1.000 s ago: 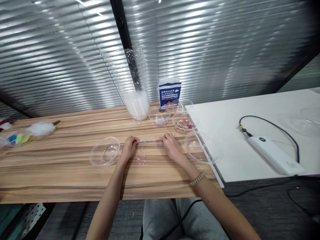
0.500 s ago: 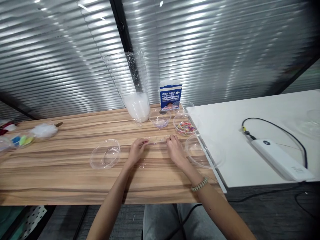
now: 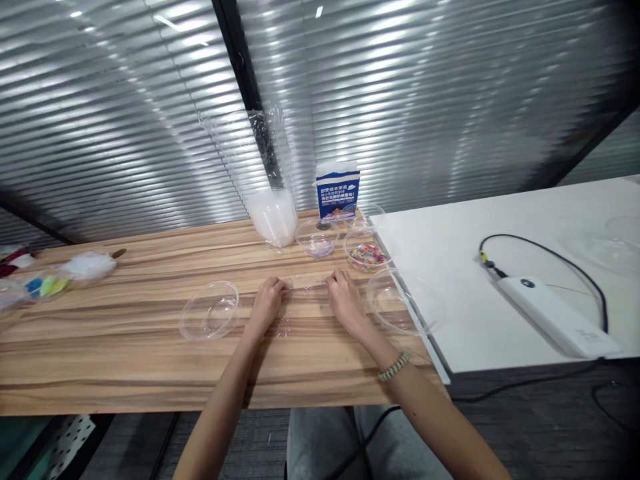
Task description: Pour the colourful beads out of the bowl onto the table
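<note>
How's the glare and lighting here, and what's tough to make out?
Head view: bright streaks run across the slatted blinds, and the upper right corner falls dark; head view again: the thin clear strip between left hand and right hand barely shows against the wooden table, and a shadow lies beside the left forearm.

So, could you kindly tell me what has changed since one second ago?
The bare left hand has shifted slightly right, nearer the bare right hand. Both still pinch the thin clear plastic film; the upright blue-and-white printed packet stayed put.
</note>
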### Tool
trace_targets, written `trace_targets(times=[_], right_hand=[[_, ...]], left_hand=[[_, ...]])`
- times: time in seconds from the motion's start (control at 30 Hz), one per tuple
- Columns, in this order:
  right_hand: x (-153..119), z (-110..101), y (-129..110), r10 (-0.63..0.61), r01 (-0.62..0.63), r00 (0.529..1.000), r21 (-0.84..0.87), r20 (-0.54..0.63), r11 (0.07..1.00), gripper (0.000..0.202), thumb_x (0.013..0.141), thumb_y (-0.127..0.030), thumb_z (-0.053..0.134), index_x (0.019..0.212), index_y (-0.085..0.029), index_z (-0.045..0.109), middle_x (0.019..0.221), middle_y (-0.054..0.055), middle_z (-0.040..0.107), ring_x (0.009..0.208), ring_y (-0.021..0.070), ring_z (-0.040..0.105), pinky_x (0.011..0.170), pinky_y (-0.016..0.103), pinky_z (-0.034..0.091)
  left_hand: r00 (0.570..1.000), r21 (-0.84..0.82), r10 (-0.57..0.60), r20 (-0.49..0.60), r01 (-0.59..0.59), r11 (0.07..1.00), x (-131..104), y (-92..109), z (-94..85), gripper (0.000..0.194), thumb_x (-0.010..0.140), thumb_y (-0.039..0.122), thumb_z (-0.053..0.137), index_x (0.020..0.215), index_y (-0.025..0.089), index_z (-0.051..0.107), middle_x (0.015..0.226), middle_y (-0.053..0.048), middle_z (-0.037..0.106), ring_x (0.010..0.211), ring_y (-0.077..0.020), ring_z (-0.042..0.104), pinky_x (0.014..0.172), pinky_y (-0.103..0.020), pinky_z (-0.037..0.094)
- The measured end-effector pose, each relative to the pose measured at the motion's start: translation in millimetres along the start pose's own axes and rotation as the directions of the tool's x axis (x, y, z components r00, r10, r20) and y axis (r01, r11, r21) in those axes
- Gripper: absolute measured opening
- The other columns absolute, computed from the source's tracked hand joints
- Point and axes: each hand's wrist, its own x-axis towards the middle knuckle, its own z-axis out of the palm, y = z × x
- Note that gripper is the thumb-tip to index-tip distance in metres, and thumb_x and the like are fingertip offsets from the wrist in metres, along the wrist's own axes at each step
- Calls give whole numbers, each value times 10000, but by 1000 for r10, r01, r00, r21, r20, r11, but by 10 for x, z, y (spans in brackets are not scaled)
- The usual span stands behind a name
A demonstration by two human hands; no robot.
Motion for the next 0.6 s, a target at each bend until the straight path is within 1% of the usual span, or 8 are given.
trace_targets(times=[0.1,0.17,0.23,0.37,0.43,0.5,0.53,0.6], right_hand=[[5,-5,-8,-6,6,1000,11,-11,1000,264,860,-15,417,947,-120,643,1027,123,570,982,235,482,824,302,402],[6,-10,-22,-7,7,1000,20,-21,1000,267,860,-16,415,943,-124,644,1030,123,572,982,234,480,824,303,402],[4,-9,-39,-8,9,1000,23,-24,1000,276,858,-14,411,948,-129,645,1039,126,573,989,235,482,826,304,403],[-5,6,-59,-22,22,1000,11,-5,1000,296,849,-2,403,965,-127,645,1059,137,573,1012,245,488,816,305,411],[-11,9,-54,-26,26,1000,6,15,1000,300,850,0,397,968,-125,643,1061,139,573,1006,246,495,803,304,418],[-15,9,-45,-22,22,999,9,29,1000,304,858,-1,387,963,-131,640,1059,136,575,995,240,502,792,299,422],[-15,9,-42,-21,20,999,12,30,1000,303,861,-1,384,959,-133,639,1057,133,575,990,238,504,790,297,422],[-12,12,-45,-28,28,999,22,27,999,295,862,-3,387,953,-134,636,1054,132,574,987,234,504,792,293,421]], left_hand=[[1000,-26,18,-7,-18,999,55,29,-68,128,824,111,520,749,164,609,811,-73,606,800,-210,548,748,-331,427],[999,-63,22,-34,-24,998,175,83,-111,121,823,103,517,758,164,599,796,-63,610,794,-204,556,748,-323,432],[997,-109,22,-67,-29,994,382,179,-144,120,831,100,505,788,163,597,798,-53,623,797,-192,571,757,-312,444],[990,-210,-8,-139,-22,977,937,410,-173,128,857,124,498,875,154,621,870,-52,672,832,-166,604,792,-284,467],[988,-251,-35,-153,-5,968,1135,457,-182,166,859,140,510,977,143,628,947,-68,685,850,-158,620,776,-265,482],[985,-274,-70,-156,25,961,1181,415,-197,221,856,153,522,1051,131,622,1008,-87,685,865,-159,631,759,-258,493],[984,-276,-90,-155,44,960,1138,361,-206,223,850,157,529,1046,126,630,1011,-94,686,864,-164,633,757,-264,495],[982,-265,-129,-141,88,960,946,214,-222,162,822,161,561,936,125,671,944,-93,702,826,-177,634,756,-286,494]])
